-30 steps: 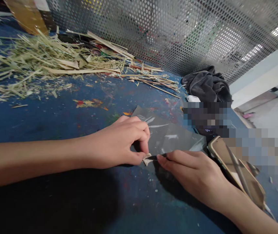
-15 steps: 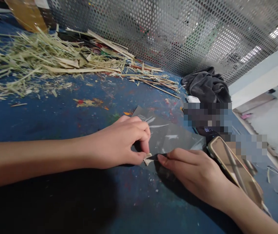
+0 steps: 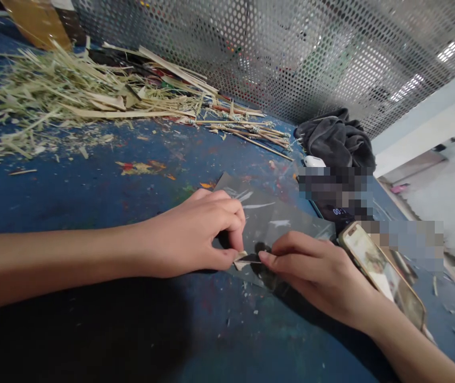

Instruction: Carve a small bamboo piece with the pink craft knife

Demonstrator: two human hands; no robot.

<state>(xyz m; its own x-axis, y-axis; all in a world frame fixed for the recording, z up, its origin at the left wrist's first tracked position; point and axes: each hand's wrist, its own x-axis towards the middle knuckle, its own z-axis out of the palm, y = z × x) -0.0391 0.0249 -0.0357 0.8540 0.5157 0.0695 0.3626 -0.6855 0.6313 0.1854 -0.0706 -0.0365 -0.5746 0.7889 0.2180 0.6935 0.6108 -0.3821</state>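
Note:
My left hand (image 3: 195,234) is curled, its thumb and fingers pinching a small pale scrap (image 3: 240,260) down on a clear plastic sheet (image 3: 275,218) that lies on the blue table (image 3: 91,197). My right hand (image 3: 315,276) is closed in a pinch on a thin dark blade (image 3: 253,259), whose tip touches the scrap. Both hands meet at the sheet's near edge. Small pale chips lie scattered just below them.
A heap of straw-like bamboo shavings (image 3: 51,101) covers the far left of the table. Thin tied sticks (image 3: 251,130) lie at the back. A dark cloth (image 3: 337,138) sits against the perforated metal wall (image 3: 251,48). A phone (image 3: 382,274) leans at the right.
My right hand has shifted slightly forward and up along the sheet's edge. The phone screen shows an image now. My left hand has stayed put.

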